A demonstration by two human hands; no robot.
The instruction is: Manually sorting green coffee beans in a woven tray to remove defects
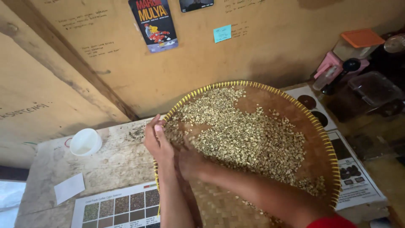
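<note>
While left hand (pixel 157 141) grips tray (pixel 236 84) rim | right hand (pixel 190 162) spread over beans (pixel 244 139)

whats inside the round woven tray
The woven tray holds a spread of pale green beans, with bare weave at the edges. The left hand and right hand cover some beans near the left rim.
</note>
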